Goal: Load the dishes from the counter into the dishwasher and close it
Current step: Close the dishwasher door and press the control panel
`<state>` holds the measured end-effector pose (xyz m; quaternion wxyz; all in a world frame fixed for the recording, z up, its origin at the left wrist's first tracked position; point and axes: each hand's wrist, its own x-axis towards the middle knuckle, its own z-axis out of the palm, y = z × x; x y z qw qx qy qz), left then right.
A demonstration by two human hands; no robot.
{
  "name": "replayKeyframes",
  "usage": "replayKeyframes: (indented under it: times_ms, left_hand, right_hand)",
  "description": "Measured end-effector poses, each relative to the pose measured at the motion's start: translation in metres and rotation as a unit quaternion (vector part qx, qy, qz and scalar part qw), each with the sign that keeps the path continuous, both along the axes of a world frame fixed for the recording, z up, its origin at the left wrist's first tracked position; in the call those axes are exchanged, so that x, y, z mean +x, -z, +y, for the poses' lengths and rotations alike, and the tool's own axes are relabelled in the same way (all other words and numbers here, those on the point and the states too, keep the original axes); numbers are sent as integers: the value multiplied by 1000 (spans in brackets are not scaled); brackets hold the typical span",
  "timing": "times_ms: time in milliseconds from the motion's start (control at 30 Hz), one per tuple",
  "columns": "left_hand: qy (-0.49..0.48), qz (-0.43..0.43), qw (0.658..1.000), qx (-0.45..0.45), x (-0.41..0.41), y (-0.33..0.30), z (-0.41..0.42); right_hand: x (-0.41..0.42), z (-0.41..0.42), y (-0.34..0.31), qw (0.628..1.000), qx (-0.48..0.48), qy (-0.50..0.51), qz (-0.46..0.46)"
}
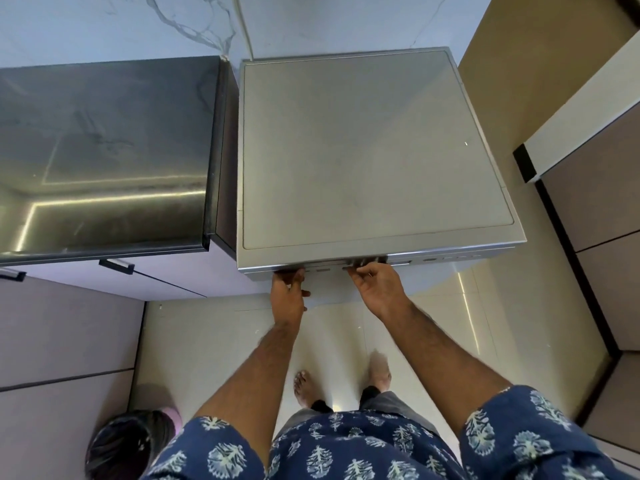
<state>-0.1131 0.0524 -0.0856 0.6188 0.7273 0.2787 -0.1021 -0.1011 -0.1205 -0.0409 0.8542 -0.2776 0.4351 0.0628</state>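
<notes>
**Both hands at the front lip of the dishwasher**

Nearest the camera are the person's blue short sleeves printed with pale leaf shapes, and beneath them two bare feet on the glossy cream tiled floor. At the lower left a second person's dark-haired head shows.

Both bare forearms reach forward to the top front edge of the silver-grey, square-topped dishwasher. The left hand has its fingers curled up under the front lip, gripping it near the left corner, thumb jutting to the side. The right hand has its fingers bent onto the recessed strip at the middle of the same edge; whether they grip it or only press there cannot be told. To the right along that strip sit a round button and small markings, too blurred to read.

The dishwasher stands just beside a glossy black worktop, which reflects strips of light, with pale cabinet fronts and a dark bar handle under it. Behind both rises a white marbled wall.
</notes>
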Motion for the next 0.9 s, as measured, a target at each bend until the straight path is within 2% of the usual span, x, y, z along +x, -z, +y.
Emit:
replayKeyframes:
  times_ms: [67,133,233,267,333,400,533,600,633,700,800,900]
  left_hand:
    - [62,-1,997,47,-1,-2,9]
    - [180,-22,972,150,-5,-8,24]
    - [336,-129,867,346,-4,-22,54]
    - [360,-194,828,383,-1,-27,63]
    - [410,-322,723,453,14,-35,78]
    - [418,-380,648,511,34,-41,88]
    - [476,-339,580,567,64,-44,99]
    - [507,-313,550,585,70,-39,101]
    - [513,-306,542,591,71,-36,101]
    - [516,-297,535,599,69,-33,98]
    - [514,-309,528,602,64,-24,99]
    - [498,-327,524,609,60,-15,101]
  right_hand:
    - [-1,0,1,1000,-17,-12,-5]
    - [-4,1,1,998,-49,-37,-4]
    - [-10,5,6,993,-90,-73,-10]
    - [-12,8,9,992,-92,-88,-14]
    - [-19,19,12,990,-88,-104,-22]
    - [-21,30,17,991,-94,-92,-24]
    - [-21,53,24,990,-132,-38,-26]
    - [-24,63,30,971,-230,-67,-17]
    - [-27,66,33,941,-324,-104,-2]
    - [-34,67,35,844,-513,-155,24]
    - [-47,58,35,713,-683,-156,-29]
    - [-50,35,32,538,-816,-202,-65]
